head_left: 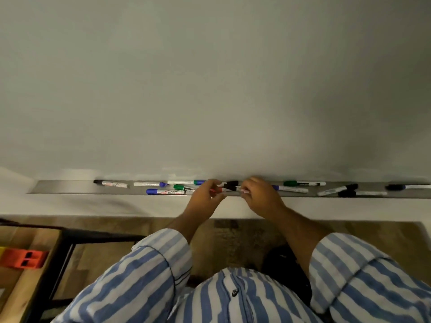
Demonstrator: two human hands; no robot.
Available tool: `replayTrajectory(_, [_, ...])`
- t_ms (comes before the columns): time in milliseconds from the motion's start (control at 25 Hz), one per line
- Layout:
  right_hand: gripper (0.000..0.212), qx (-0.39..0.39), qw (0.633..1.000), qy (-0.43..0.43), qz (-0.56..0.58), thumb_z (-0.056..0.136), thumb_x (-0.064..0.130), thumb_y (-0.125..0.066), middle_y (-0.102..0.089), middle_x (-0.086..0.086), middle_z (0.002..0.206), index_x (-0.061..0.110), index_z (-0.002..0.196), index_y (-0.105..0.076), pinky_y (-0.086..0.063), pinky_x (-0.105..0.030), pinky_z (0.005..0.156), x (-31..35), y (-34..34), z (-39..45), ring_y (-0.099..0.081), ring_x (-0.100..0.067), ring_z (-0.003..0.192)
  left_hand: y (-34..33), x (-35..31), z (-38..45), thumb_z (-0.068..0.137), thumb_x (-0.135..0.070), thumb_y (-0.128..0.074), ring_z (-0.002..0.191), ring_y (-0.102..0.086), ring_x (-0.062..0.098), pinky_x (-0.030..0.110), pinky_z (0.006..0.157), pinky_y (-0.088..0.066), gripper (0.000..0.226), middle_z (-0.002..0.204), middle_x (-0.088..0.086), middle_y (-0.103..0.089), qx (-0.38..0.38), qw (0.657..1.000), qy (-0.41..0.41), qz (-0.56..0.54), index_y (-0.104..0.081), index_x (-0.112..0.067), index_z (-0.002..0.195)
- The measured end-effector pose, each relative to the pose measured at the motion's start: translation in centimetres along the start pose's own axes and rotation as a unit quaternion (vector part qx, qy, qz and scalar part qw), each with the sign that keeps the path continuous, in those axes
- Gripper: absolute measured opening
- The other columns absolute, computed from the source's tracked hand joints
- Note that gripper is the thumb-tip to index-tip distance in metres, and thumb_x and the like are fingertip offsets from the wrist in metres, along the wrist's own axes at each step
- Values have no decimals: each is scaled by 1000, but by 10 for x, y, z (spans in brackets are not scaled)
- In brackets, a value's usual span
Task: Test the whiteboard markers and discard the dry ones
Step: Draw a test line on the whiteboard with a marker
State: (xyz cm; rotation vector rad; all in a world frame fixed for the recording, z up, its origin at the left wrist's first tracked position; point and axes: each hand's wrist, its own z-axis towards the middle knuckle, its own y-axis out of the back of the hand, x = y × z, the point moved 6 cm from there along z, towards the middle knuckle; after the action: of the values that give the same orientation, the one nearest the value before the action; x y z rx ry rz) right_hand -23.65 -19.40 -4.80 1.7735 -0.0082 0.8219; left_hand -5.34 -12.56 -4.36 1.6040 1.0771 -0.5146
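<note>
Fingers of the left hand [205, 197] curl around the red end of a slim marker [229, 189], and the fingertips of the right hand [258, 197] pinch its pale barrel near the other end; a black cap sits between the two hands. Whether the cap is on or partly pulled off cannot be told. Both hands meet just above the front lip of the metal tray [70, 186], a long, flat, dull-grey ledge at the foot of the whiteboard [210, 89], whose surface is smooth and unmarked. Both forearms reach forward and slightly inward from rolled blue-and-white striped sleeves [149, 271].

Loose markers lie flat along the tray: a black-capped marker [110, 183] at far left, a blue-tipped one [150, 184], a blue-capped one [163, 191] and a green-capped one [184, 188] just left of the hands. To the right lie a green marker [303, 183], a blue-ended marker [291, 189] and several black-capped ones [338, 189]. Bare tray shows at the far left end.

Below left stands a wooden table [25, 287] on a black frame, bearing an orange block [23, 258].
</note>
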Motion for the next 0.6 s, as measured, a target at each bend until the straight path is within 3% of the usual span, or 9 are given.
replayTrajectory(80, [11, 5, 997, 2, 82, 105, 23, -63, -65, 0, 102, 15, 107, -69, -58, -42, 85, 16, 3, 0, -62, -19, 91, 4, -7, -1, 103, -26, -66, 109, -71, 21, 26, 86, -57, 29, 115, 0, -73, -31, 991, 22, -128, -64, -19, 131])
replayTrajectory(200, [22, 66, 981, 2, 182, 109, 28, -57, -69, -7, 111, 14, 118, -72, -55, -39, 91, 44, -2, 3, -65, -21, 98, 10, -14, -7, 109, -18, -56, 115, -73, 29, 34, 90, -63, 27, 120, 10, -77, -21, 932, 66, -357, -66, -12, 133])
replayTrajectory(280, [24, 99, 960, -23, 263, 110, 31, -55, -73, -6, 113, 17, 120, -72, -55, -38, 94, 63, -3, 5, -68, -21, 103, 15, -22, -13, 111, -20, -51, 119, -72, 29, 34, 90, -62, 29, 125, 12, -76, -3, 895, 70, -440, -63, -10, 135])
replayTrajectory(360, [23, 103, 940, -45, 321, 110, 31, -54, -75, -6, 108, 18, 119, -71, -56, -36, 92, 80, -1, 8, -70, -18, 98, 22, -30, -19, 113, -25, -43, 120, -71, 26, 33, 86, -62, 33, 132, 12, -73, 1, 866, 59, -497, -60, -9, 136])
replayTrajectory(520, [18, 100, 931, -30, 351, 111, 29, -54, -69, -5, 88, 14, 114, -64, -52, -31, 66, 118, 11, 19, -61, -14, 72, 42, -45, -27, 115, -37, -25, 93, -70, 22, 36, 66, -57, 48, 126, 7, -74, -22, 836, 22, -548, -67, -13, 118])
replayTrajectory(600, [15, 87, 916, -40, 389, 110, 25, -55, -69, -1, 91, 15, 116, -65, -50, -26, 67, 138, 14, 24, -62, -11, 75, 61, -44, -28, 115, -37, -24, 102, -71, 21, 35, 76, -58, 49, 123, 9, -75, -65, 823, 16, -563, -67, -13, 113])
